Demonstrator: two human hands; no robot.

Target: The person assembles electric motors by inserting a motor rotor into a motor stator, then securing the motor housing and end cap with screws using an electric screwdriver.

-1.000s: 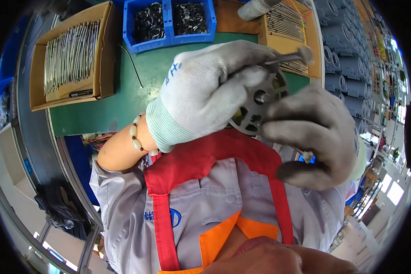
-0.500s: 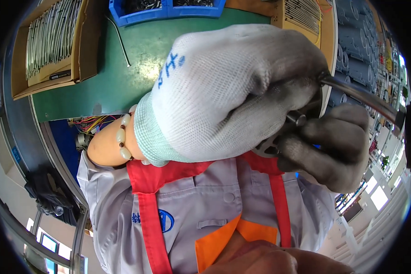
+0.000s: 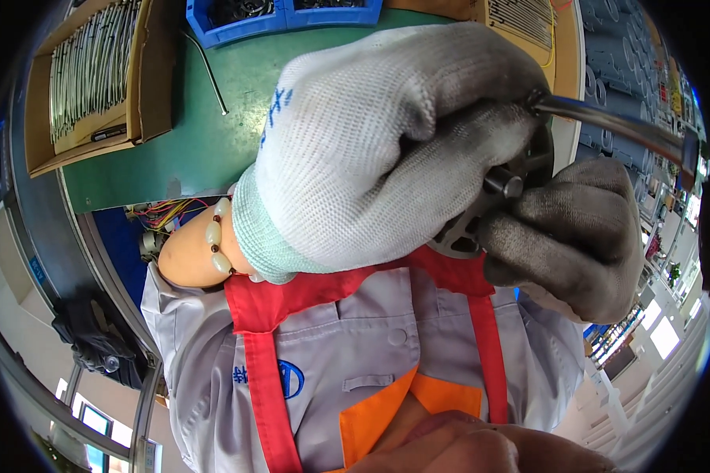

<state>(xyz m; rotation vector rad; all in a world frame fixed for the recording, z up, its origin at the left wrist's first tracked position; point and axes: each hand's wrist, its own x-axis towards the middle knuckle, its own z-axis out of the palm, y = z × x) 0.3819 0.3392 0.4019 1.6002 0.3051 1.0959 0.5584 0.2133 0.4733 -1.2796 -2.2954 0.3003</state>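
Two gloved hands up close: the left hand (image 3: 386, 150) in a clean white glove, the right hand (image 3: 576, 236) in a grimy grey one. Between them, one round metal disc part (image 3: 481, 225) with one short shaft stub at its centre. One metal rod (image 3: 615, 124) sticks out past the left hand's fingers. Beyond the left hand on the green tabletop (image 3: 205, 142): two cardboard boxes (image 3: 95, 79) of wire pieces, two blue bins (image 3: 244, 20), one loose bent wire (image 3: 207, 71). One bead bracelet (image 3: 217, 236) at the left wrist.

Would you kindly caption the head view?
Gloved left hand and right hand grip a round metal part above a green bench.
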